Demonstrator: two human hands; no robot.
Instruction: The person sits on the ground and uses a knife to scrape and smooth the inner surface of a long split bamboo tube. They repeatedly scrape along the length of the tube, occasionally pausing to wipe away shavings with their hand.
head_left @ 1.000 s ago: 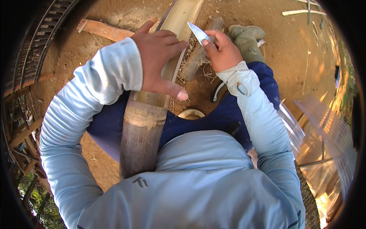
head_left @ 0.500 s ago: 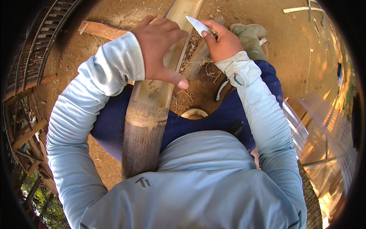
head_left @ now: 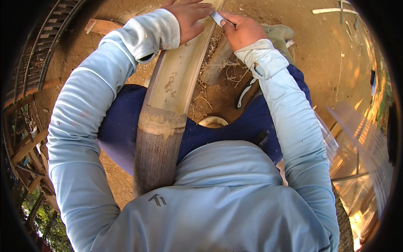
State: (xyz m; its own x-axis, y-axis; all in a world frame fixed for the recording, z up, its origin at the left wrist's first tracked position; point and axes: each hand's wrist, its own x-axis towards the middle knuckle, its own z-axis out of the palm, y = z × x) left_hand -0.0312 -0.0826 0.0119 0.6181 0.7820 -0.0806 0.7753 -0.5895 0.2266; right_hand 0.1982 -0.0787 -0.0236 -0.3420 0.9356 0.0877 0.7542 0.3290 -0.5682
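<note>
A thick bamboo length [head_left: 168,90] slants away from my lap, resting over my left thigh. Its near end is round and brown; farther off, it is cut open into a pale trough. My left hand [head_left: 187,20] lies across the far part, fingers stretched out and thumb apart, fingertips close to the blade. In my closed right hand [head_left: 245,31] is a small knife [head_left: 217,18], its blade at the bamboo's right edge. The blade's tip is hidden near my left fingers, so I cannot tell whether they touch it.
Between my legs lie a tool with a curved dark-and-pale handle [head_left: 244,94], a round pale bowl-like object [head_left: 213,122], a wooden piece [head_left: 217,63] and shavings. A brown plank [head_left: 103,27] is at far left, slatted bamboo [head_left: 35,54] beyond it. Clear corrugated sheets [head_left: 361,143] stand at right.
My left hand has moved away from me along the bamboo, toward the knife. The knife and right hand have shifted slightly farther off, bringing the blade to the bamboo's edge.
</note>
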